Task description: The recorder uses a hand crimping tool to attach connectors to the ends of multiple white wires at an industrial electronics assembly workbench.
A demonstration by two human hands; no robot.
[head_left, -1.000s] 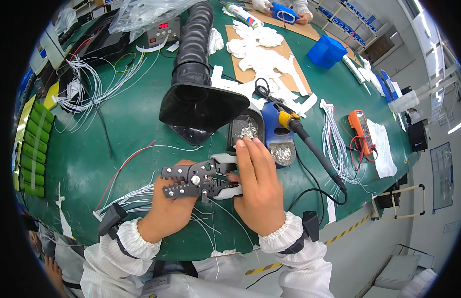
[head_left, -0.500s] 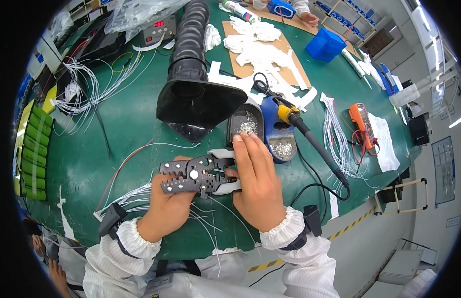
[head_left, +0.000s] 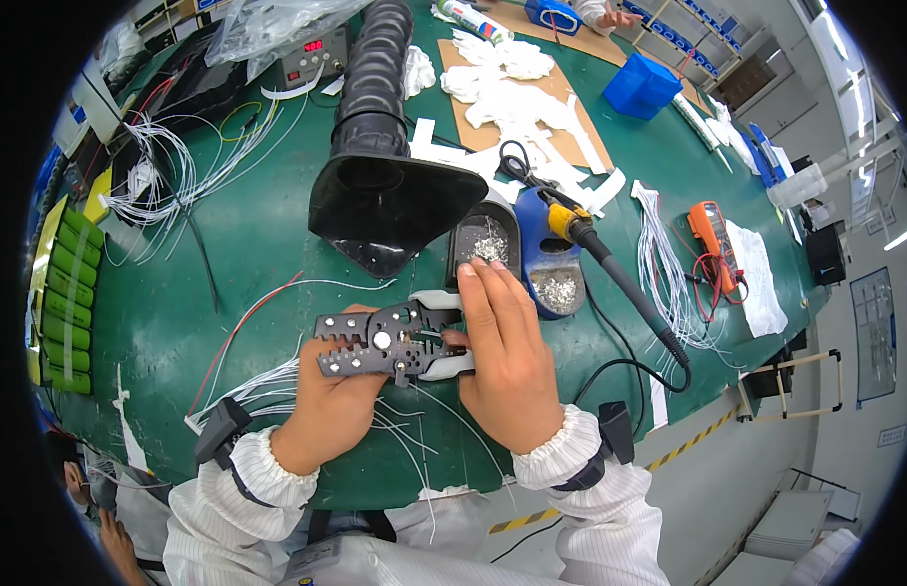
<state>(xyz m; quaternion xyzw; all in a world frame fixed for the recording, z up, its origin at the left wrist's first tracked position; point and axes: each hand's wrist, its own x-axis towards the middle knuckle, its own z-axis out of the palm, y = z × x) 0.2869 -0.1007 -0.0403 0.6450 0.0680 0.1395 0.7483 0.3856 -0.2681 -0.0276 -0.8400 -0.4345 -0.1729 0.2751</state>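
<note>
A black wire stripper (head_left: 382, 341) with grey handles lies level between my hands, its toothed jaws pointing left. My right hand (head_left: 512, 376) holds it by the handles, fingers stretched over them. My left hand (head_left: 328, 410) is closed beneath the jaws, its fingertips hidden by the tool. A bundle of thin white wires (head_left: 263, 386) runs into my left hand from the left, and loose wire ends come out below it on the right. A red wire (head_left: 240, 327) and a white one curve across the table behind my left hand.
A black fume hood on a ribbed hose (head_left: 372, 98) stands ahead. Beside it are a solder tray (head_left: 507, 220) and a soldering iron (head_left: 610, 264) in a blue stand. Green cells (head_left: 67, 303) line the left edge; an orange multimeter (head_left: 710, 234) and more wires lie right.
My hands and the wire stripper stay almost still. At the far edge, another person's hand has shifted up and its fingers have spread.
</note>
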